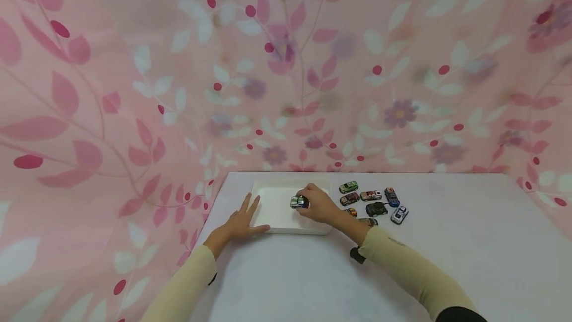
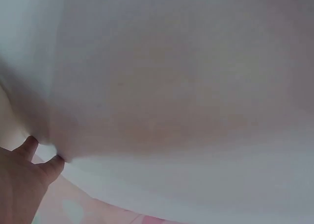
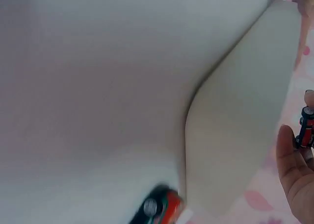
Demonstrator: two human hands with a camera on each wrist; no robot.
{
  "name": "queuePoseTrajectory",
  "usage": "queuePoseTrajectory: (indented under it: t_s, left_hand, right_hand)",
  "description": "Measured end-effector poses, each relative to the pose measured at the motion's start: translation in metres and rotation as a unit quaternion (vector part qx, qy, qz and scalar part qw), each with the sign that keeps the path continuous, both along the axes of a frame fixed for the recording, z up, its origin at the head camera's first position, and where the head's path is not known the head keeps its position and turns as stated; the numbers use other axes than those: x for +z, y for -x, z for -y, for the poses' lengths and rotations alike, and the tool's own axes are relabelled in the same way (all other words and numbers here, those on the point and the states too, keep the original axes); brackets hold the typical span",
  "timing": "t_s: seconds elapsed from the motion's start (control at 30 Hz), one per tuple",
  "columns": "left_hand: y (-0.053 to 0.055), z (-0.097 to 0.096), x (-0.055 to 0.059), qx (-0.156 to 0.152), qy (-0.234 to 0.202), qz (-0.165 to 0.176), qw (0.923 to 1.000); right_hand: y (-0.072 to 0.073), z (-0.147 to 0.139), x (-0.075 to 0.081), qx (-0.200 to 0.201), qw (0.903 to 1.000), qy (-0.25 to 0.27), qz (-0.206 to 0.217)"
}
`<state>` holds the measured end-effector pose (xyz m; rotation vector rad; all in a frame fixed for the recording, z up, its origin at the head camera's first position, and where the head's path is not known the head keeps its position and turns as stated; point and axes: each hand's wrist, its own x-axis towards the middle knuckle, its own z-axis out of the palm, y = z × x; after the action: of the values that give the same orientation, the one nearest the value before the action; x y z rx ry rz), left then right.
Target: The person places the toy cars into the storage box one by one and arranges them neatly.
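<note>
the toy car (image 1: 298, 202) is small and shiny, with pale silvery and greenish patches beside dark ones from the head view; from the right wrist it shows a dark body with red and a round grey wheel. seen from the head, its long axis runs roughly left to right, one end toward the left hand (image 1: 240, 222); i cannot tell whether that is the front. it is above the right part of the white tray (image 1: 272, 207), pinched by the right hand (image 1: 319, 205), whose fingers cover its right end. the left hand holds nothing, fingers spread at the tray's left rim. other toy cars (image 1: 377, 208) lie right of the tray on the white table (image 1: 313, 272).
</note>
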<state>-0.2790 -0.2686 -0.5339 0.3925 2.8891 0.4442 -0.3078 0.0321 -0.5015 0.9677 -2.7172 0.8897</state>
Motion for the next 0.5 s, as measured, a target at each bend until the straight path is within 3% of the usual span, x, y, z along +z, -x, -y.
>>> queuePoseTrajectory:
  t_s: [0.13,0.27,0.5]
  left_hand:
    - [-0.005,0.001,0.002,0.01,0.002,0.007,0.9999]
    - [-0.004,0.001,0.005,0.006,-0.004,0.01,0.9999]
    - [0.007,0.018,0.015,0.013,-0.004,-0.027,0.9995]
  right_hand:
    - [0.001,0.028,-0.011,-0.001,0.9993,-0.022,0.03]
    - [0.007,0.048,-0.017,-0.026,0.9967,-0.035,0.069]
    - [0.028,0.096,-0.01,-0.032,0.9916,-0.04,0.119]
